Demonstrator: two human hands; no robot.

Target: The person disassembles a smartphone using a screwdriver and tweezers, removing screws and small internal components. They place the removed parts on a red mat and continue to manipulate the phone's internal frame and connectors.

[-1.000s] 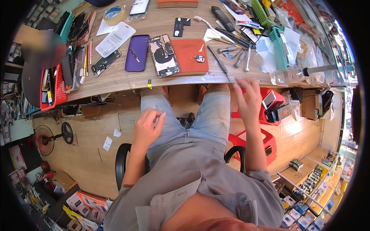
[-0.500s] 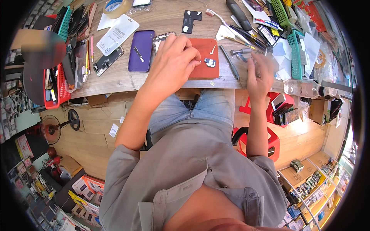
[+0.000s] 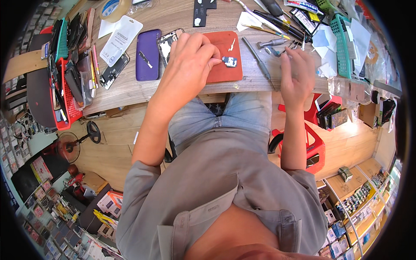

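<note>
My left hand [image 3: 188, 65] is closed in a pinch above the left edge of a red-brown mat [image 3: 229, 75]; what its fingertips hold, if anything, is hidden. Just right of those fingers lies a small white-and-dark phone part [image 3: 230, 62], with a thin light strip [image 3: 232, 44] beyond it. An opened phone [image 3: 165, 47] is partly covered by the same hand. My right hand [image 3: 298, 73], slightly blurred, hovers at the table's right front with thumb and fingers apart. Nearest to it are a slim grey pen-shaped tool [image 3: 258, 58] and a short grey-handled tool [image 3: 272, 43].
A purple phone case [image 3: 146, 50] with a small dark strip lies left of the opened phone. Farther left are a phone screen assembly [image 3: 114, 71] and a red basket [image 3: 65, 97]. At the back lies a black flat part [image 3: 199, 13]; a green basket [image 3: 342, 47] stands right.
The whole view has shifted slightly. My left hand stays pinched over the mat's left side. My right hand still hovers beside the tools, its fingers a little more spread.
</note>
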